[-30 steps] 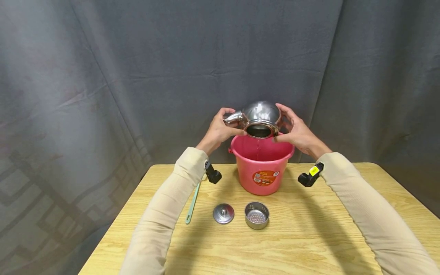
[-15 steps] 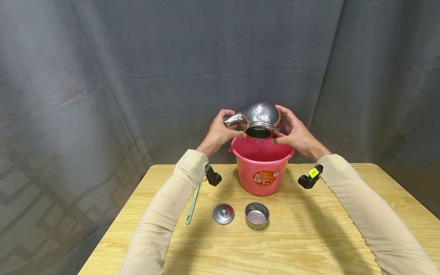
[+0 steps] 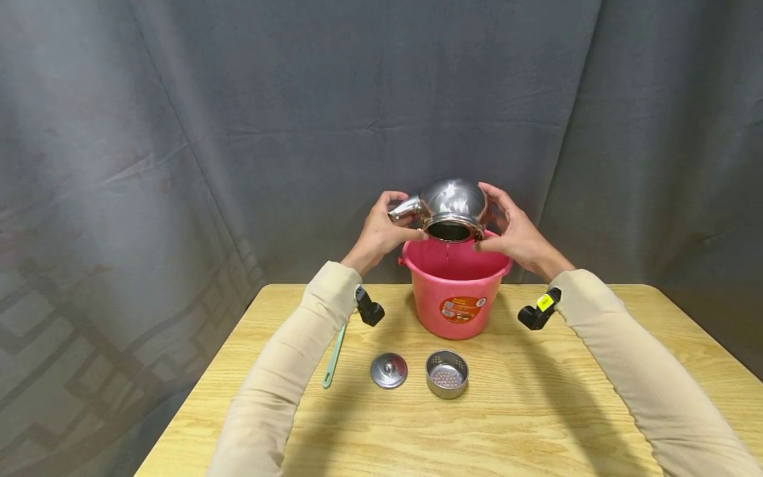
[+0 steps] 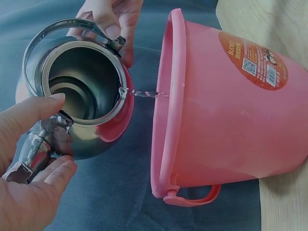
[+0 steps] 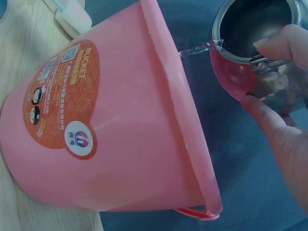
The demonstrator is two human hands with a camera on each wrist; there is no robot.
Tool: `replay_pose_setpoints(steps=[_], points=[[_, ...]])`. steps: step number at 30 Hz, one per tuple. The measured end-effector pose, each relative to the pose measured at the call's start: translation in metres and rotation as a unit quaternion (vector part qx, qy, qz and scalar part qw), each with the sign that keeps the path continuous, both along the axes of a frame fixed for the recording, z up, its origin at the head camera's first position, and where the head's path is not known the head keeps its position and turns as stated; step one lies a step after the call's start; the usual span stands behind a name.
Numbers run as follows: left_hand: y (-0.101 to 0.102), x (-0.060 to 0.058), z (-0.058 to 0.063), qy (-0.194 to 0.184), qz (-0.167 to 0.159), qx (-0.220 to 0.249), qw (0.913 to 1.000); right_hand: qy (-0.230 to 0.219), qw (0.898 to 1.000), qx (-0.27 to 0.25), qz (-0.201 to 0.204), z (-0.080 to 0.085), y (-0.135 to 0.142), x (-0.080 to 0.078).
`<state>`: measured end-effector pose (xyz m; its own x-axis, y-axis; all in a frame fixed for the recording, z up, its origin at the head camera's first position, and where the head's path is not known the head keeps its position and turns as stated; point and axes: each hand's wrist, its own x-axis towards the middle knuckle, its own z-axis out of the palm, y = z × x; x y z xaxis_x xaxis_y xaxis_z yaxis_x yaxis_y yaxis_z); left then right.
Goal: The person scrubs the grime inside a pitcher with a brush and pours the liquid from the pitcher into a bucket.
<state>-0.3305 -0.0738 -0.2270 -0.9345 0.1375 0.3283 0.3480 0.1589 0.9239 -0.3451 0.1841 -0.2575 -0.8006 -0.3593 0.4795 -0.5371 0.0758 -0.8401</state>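
Observation:
Over the pink bucket [image 3: 456, 285], both hands hold a shiny steel kettle [image 3: 454, 197] tipped so its round mouth faces the person and downward. My left hand [image 3: 379, 225] grips the spout side, thumb at the rim and fingers behind the spout [image 4: 36, 151]. On the opposite side, my right hand [image 3: 517, 232] holds the body, its thumb by the handle hinge [image 5: 262, 65]. A thin stream of water [image 4: 147, 93] runs from the kettle's lower rim into the bucket. The kettle's wire handle [image 4: 30, 57] hangs to one side in the left wrist view.
On the wooden table [image 3: 507, 424], a small steel lid [image 3: 389, 371] and a perforated strainer basket [image 3: 447, 377] lie in front of the bucket. A pale green handle [image 3: 334, 358] lies left, partly behind the left sleeve. A grey curtain [image 3: 369, 99] hangs behind.
Both hands have lowered the kettle very slightly over the bucket. Water keeps running from its mouth, and the grips look the same.

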Motion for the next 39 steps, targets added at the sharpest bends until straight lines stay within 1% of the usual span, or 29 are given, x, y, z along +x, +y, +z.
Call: replay_pose_setpoints(steps=[9, 16, 20, 27, 39], points=[[0.0002, 0.0005, -0.0011, 0.005, -0.003, 0.011, 0.9999, 0.019, 1.0, 0.005, 0.0, 0.0018, 0.0004, 0.0012], [0.0002, 0.0001, 0.0006, 0.003, 0.001, 0.008, 1.0, 0.018, 1.0, 0.009, -0.004, 0.0041, 0.0002, 0.0022], [0.0, 0.0008, 0.0016, 0.002, 0.0, 0.016, 0.9999, 0.021, 1.0, 0.007, 0.0, 0.0048, -0.0004, 0.0018], [-0.0004, 0.002, 0.0029, 0.003, -0.001, 0.022, 0.9998, 0.037, 0.999, 0.003, 0.0, 0.0057, -0.0013, 0.0015], [-0.0007, -0.0001, 0.0027, 0.003, -0.004, 0.028, 0.9996, 0.057, 0.998, 0.011, -0.007, 0.0056, -0.0019, 0.0026]])
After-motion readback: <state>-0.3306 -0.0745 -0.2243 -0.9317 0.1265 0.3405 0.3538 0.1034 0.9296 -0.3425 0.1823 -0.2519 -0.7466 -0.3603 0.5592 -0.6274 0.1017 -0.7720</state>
